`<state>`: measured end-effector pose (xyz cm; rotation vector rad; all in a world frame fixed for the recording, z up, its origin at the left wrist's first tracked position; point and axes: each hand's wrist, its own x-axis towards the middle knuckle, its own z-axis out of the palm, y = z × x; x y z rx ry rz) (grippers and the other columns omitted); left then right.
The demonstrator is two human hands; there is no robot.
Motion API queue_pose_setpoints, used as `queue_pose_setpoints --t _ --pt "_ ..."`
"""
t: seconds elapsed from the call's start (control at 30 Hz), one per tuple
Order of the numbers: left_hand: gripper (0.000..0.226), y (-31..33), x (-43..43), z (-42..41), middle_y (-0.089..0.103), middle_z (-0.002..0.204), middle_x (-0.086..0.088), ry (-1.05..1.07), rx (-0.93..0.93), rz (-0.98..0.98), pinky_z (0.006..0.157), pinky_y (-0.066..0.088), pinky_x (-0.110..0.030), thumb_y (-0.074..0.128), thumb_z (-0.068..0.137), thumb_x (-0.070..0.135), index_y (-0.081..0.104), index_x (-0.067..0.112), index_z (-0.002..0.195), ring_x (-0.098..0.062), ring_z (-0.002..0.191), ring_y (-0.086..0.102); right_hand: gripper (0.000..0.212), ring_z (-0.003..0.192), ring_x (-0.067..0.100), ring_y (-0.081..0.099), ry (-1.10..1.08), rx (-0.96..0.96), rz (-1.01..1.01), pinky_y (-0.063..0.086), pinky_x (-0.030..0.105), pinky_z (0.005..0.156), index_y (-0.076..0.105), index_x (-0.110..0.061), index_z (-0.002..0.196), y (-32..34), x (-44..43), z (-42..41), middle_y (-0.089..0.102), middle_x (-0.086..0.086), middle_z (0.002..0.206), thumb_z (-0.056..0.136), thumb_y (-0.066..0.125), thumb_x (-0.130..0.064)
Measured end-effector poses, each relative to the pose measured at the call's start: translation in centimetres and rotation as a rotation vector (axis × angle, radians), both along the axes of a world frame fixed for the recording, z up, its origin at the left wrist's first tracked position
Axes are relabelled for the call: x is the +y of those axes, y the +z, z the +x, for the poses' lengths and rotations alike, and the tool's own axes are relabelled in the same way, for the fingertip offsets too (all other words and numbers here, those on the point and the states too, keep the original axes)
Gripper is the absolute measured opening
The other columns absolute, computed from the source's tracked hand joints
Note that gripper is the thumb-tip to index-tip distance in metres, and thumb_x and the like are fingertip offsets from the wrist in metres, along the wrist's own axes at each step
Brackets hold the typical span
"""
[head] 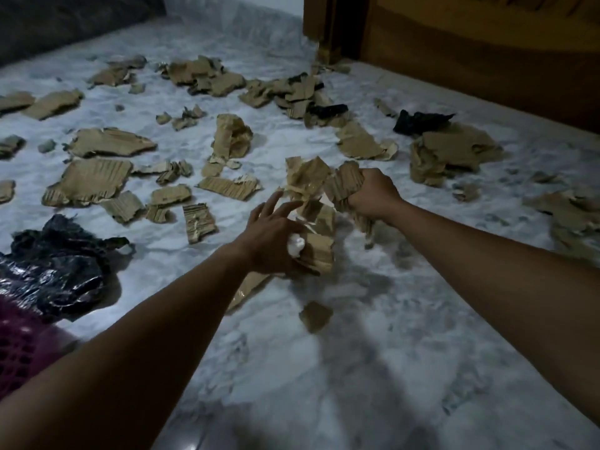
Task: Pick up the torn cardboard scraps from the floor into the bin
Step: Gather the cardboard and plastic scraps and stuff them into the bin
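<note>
Across the marble floor (373, 368), bare at the near end and bounded by wooden furniture (487, 43) far right, dozens of cardboard scraps (107, 142) lie loose, while the left hand (272, 235) and right hand (373, 193) each clutch a wad, one pink bin (19, 345) at left.

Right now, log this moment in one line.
right hand grips bundle | left hand holds scrap | floor littered | bin lower left
</note>
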<state>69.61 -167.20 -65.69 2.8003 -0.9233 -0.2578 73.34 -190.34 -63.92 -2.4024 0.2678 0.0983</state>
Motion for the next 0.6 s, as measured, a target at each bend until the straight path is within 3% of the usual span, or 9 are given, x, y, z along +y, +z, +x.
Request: queue_pose_setpoints --t 0.07,0.13,0.23,0.27,0.33,0.4,0.47,0.53,0.6 --pt "0.085 -0.6 -0.9 3.3 0.014 0.162 -0.002 0.055 0.030 -0.043 0.117 0.012 -0.058 0.076 0.058 0.059 0.052 0.032 0.135 -0.033 0.150 -0.005 0.011 0.076 0.025 0.058 -0.073 0.064 0.120 0.043 0.031 0.067 0.061 -0.012 0.086 -2.4 -0.4 0.4 0.061 0.006 0.083 0.077 0.066 -0.016" --pt "0.095 -1.1 -1.7 6.4 0.028 0.156 -0.007 0.071 0.026 -0.107 0.116 0.023 -0.050 0.071 0.051 0.067 0.052 0.027 0.135 -0.033 0.148 0.012 0.015 0.082 0.028 0.059 -0.188 0.074 0.275 0.047 0.035 0.069 0.061 -0.012 0.095 -4.5 -0.4 -0.2 0.062 0.008 0.089 0.081 0.064 -0.007" --pt "0.083 -1.6 -3.3 9.6 0.044 0.133 -0.005 0.122 0.139 -0.247 0.090 0.042 -0.026 0.089 0.055 0.036 0.049 0.016 0.125 -0.027 0.122 0.047 0.022 0.086 0.029 0.062 -0.225 -0.017 0.353 0.050 0.037 0.072 0.063 -0.018 0.101 -6.5 -0.6 -1.4 0.065 0.003 0.088 0.084 0.063 -0.005" --pt "0.085 -1.8 -4.0 10.5 0.045 0.126 -0.003 0.141 0.178 -0.291 0.084 0.044 -0.027 0.091 0.054 0.028 0.043 0.015 0.123 -0.024 0.114 0.051 0.022 0.085 0.028 0.062 -0.211 -0.053 0.366 0.048 0.035 0.071 0.063 -0.021 0.099 -6.9 -0.8 -1.5 0.064 0.000 0.085 0.083 0.066 -0.006" --pt "0.101 -2.5 -4.9 11.7 0.047 0.126 -0.002 0.186 0.241 -0.341 0.090 0.049 -0.034 0.095 0.049 0.030 0.031 0.018 0.126 -0.023 0.115 0.051 0.025 0.079 0.022 0.060 -0.197 -0.086 0.391 0.044 0.031 0.070 0.061 -0.027 0.097 -7.3 -0.9 -1.6 0.062 -0.008 0.081 0.083 0.074 -0.011" --pt "0.129 -3.4 -5.6 12.6 0.048 0.137 -0.006 0.237 0.199 -0.331 0.102 0.045 -0.045 0.095 0.041 0.048 0.017 0.025 0.142 -0.029 0.125 0.048 0.027 0.073 0.011 0.058 -0.206 -0.091 0.419 0.043 0.025 0.064 0.060 -0.028 0.093 -7.4 -1.1 -1.5 0.060 -0.012 0.078 0.081 0.077 -0.011" --pt "0.147 -4.2 -6.1 12.8 0.043 0.144 -0.011 0.269 0.121 -0.262 0.107 0.039 -0.047 0.089 0.039 0.064 0.005 0.024 0.153 -0.034 0.129 0.042 0.025 0.069 0.007 0.057 -0.213 -0.091 0.449 0.040 0.022 0.057 0.061 -0.027 0.086 -7.6 -1.3 -1.4 0.061 -0.010 0.075 0.081 0.076 -0.008" --pt "0.131 -4.1 -6.3 12.3 0.045 0.135 -0.013 0.278 0.052 -0.155 0.101 0.041 -0.041 0.082 0.045 0.071 0.026 0.019 0.151 -0.032 0.122 0.044 0.022 0.070 0.009 0.058 -0.230 -0.098 0.487 0.039 0.022 0.055 0.065 -0.022 0.092 -7.6 -1.4 -1.5 0.062 -0.008 0.077 0.082 0.075 -0.005" --pt "0.098 -3.8 -5.8 11.5 0.055 0.116 -0.010 0.277 -0.026 -0.122 0.095 0.042 -0.043 0.076 0.049 0.076 0.059 0.018 0.126 -0.030 0.111 0.049 0.026 0.077 0.013 0.062 -0.240 -0.113 0.525 0.041 0.022 0.062 0.067 -0.020 0.100 -7.3 -1.2 -1.9 0.065 -0.008 0.082 0.081 0.076 -0.004"
